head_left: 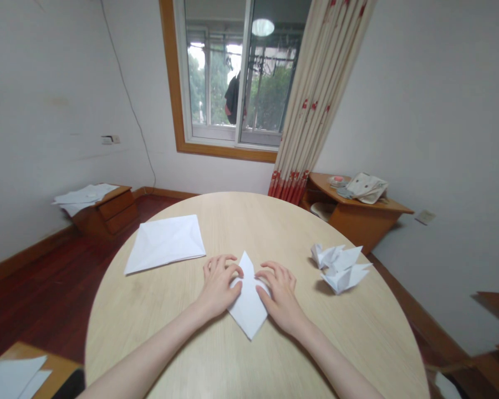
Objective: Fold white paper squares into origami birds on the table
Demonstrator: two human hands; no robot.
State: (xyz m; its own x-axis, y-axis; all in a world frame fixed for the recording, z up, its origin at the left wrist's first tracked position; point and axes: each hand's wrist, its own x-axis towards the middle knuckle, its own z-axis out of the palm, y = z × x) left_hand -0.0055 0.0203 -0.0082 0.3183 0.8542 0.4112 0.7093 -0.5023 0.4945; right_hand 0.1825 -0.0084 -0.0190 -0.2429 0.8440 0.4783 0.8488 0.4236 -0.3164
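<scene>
A folded sheet of white paper [250, 310], kite-shaped with a point at each end, lies on the round table between my hands. My left hand [221, 282] grips its left edge, the thumb and curled forefinger close together on the paper. On the opposite edge, my right hand [279, 291] holds the paper in the same way, thumb on top and fingers bent. The undersides of the fingers and the paper's lower layers are hidden.
A stack of white paper [166, 244] lies at the table's far left. Several folded paper figures [341, 269] sit to the right on the round table [241, 216]. Beyond are a left cabinet with papers [87, 195], a corner desk [370, 216] holding a cloth bag [366, 187], and a curtain [311, 100].
</scene>
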